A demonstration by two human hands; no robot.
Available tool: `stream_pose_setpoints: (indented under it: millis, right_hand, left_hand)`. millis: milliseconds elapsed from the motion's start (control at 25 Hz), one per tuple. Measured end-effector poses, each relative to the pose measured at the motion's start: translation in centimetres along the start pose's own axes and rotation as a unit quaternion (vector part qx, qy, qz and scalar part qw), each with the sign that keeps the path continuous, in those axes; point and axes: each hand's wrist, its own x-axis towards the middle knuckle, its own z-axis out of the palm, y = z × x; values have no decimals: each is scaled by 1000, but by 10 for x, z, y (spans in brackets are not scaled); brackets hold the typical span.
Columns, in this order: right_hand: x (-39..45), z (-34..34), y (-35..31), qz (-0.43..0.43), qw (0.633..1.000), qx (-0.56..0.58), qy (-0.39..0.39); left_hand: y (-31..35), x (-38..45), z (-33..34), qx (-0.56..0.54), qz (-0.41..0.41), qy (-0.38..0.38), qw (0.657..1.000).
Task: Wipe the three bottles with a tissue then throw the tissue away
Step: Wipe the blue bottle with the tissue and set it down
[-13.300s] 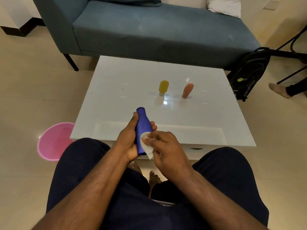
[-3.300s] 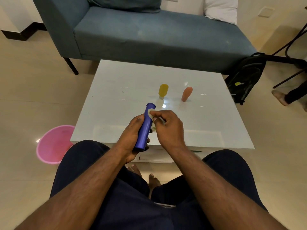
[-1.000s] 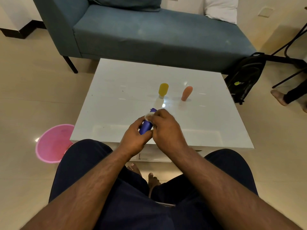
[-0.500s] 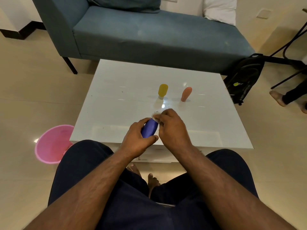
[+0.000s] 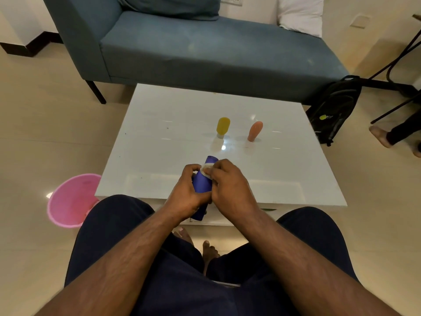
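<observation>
I am on bottle 1 of 3. My left hand (image 5: pixel 185 197) is wrapped around the blue bottle (image 5: pixel 201 187), holding it tilted over the near edge of the table (image 5: pixel 159 124), while my right hand (image 5: pixel 229 187) pinches the tissue (image 5: pixel 206 169) against its upper part. The yellow bottle (image 5: pixel 223 127) and the peach bottle (image 5: pixel 255 131) stand near the table's middle, well apart from my hands. Next, I judge, I must set the blue bottle down and reach for the yellow one, keeping the tissue pinched. The pink bin (image 5: pixel 70 200) waits on the floor off the near left corner.
</observation>
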Motion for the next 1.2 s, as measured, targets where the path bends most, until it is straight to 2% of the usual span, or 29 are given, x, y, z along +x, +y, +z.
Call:
stream_pose_setpoints:
  millis: [40, 200, 280, 400, 480, 560, 600, 680, 760, 840, 920, 960, 1120, 1200]
  right_hand:
    - [3, -2, 5, -9, 1000, -13, -1]
    - [15, -7, 8, 44, 998, 11, 42]
    - [4, 2, 1, 14, 1000, 7, 23]
    - [0, 2, 7, -56, 994, -91, 1]
    - [14, -6, 14, -8, 996, -84, 29]
    - [17, -4, 9, 40, 998, -3, 41]
    - [12, 0, 4, 30, 999, 18, 26]
    - [-6, 9, -4, -59, 997, -54, -5]
    - [-8, 6, 0, -100, 991, -87, -5]
    - [9, -2, 7, -63, 994, -81, 21]
    - [21, -7, 9, 20, 999, -14, 38]
    - [20, -5, 7, 33, 999, 0, 32]
    - [-4, 8, -3, -94, 991, -89, -16]
    - [4, 3, 3, -93, 993, -73, -6]
  left_hand:
    - [0, 0, 0, -6, -6, -8, 1000]
    - [1, 1, 1, -27, -12, -14, 999]
    - [1, 1, -2, -35, -12, -10, 999]
    - [-1, -1, -3, -28, -7, -20, 999]
    - [0, -1, 0, -13, -5, -24, 1000]
    - [0, 1, 1, 4, -3, -16, 1000]
    - [0, 1, 0, 9, 0, -13, 1000]
    - [-2, 2, -2, 14, 9, -12, 1000]
    - [-2, 1, -2, 36, 25, -1, 999]
    - [-1, 0, -2, 75, 34, 13, 997]
    - [0, 0, -1, 86, 26, 18, 996]
    - [-1, 0, -1, 83, 22, 20, 996]
    - [-4, -1, -3, 60, 35, 12, 998]
    - [0, -1, -1, 68, 34, 14, 997]
